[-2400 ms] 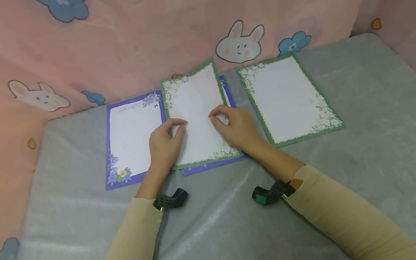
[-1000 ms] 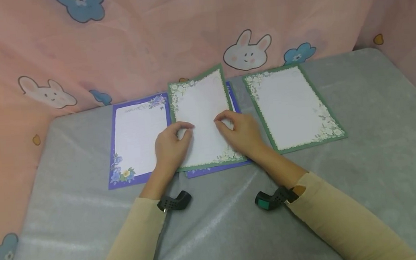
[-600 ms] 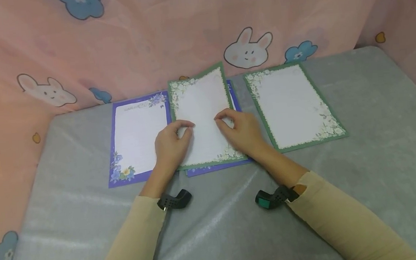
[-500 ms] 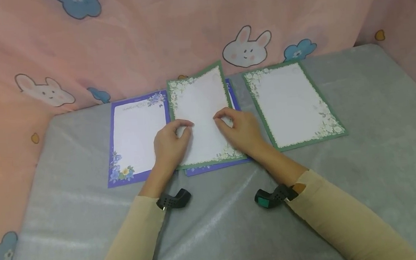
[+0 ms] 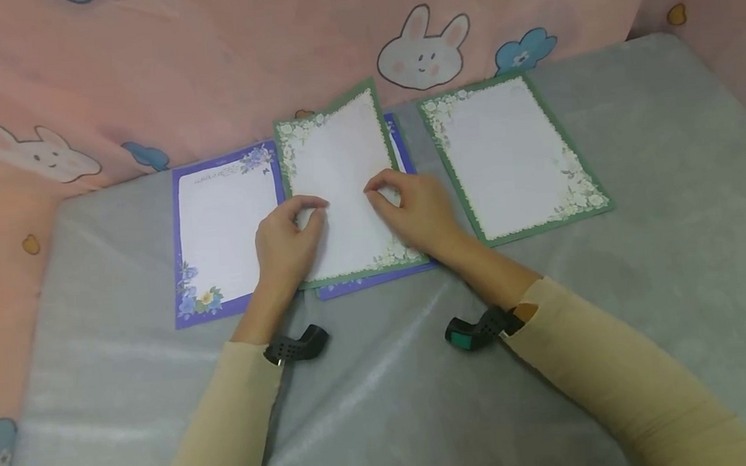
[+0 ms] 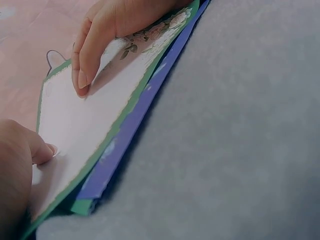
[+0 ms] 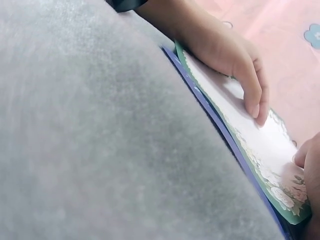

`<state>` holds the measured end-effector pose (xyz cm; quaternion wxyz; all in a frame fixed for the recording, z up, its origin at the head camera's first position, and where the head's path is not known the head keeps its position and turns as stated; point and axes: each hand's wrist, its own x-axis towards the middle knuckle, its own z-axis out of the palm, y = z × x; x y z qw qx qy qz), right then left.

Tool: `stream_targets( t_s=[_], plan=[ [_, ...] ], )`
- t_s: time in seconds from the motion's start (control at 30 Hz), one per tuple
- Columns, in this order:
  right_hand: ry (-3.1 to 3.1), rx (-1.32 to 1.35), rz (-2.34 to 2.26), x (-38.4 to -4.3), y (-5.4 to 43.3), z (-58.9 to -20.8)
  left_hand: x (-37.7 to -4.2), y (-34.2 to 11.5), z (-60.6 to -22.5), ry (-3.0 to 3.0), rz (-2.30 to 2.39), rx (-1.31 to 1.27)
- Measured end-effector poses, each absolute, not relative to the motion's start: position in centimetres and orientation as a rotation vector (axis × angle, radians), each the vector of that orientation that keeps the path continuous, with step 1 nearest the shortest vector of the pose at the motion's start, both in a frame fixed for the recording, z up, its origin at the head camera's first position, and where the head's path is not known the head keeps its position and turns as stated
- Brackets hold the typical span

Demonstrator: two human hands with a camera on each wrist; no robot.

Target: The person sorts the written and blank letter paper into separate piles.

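Observation:
A white sheet of paper (image 5: 334,142) with a green floral border lies on top of a stack in the middle of the table, its upper right corner raised. From the left, my left hand (image 5: 289,239) rests over it, thumb and index fingertips close together on the white face. My right hand (image 5: 417,208) lies across the right side in a mirrored pose, fingertips on the same sheet. The right wrist view shows the left hand's fingers (image 7: 254,95) bent down to the paper. Beneath, a purple-bordered sheet (image 5: 351,287) sticks out along the bottom and right.
Left of the stack lies another purple-bordered floral sheet (image 5: 229,221), partly under it. A second green-bordered sheet (image 5: 511,158) lies to the right. Grey cloth covers the table (image 5: 372,406). Behind stands a pink curtain (image 5: 205,57) with rabbits. Each wrist wears a black camera (image 5: 299,344).
The head view has shifted, tilting down slightly and back again. Both hands keep the same pose on the green-bordered sheet, and the papers stay in place.

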<state>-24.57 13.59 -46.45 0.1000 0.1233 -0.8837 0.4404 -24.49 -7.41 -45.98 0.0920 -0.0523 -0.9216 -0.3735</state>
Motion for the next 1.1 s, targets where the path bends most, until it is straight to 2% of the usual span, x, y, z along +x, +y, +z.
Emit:
stream_targets(
  t_s=[1.1],
  plan=[
    [-2.594, 0.334, 1.332, -24.18, 13.28, -45.68, -24.17, -7.66, -45.33, -2.746, -1.132, -0.159]
  ],
)
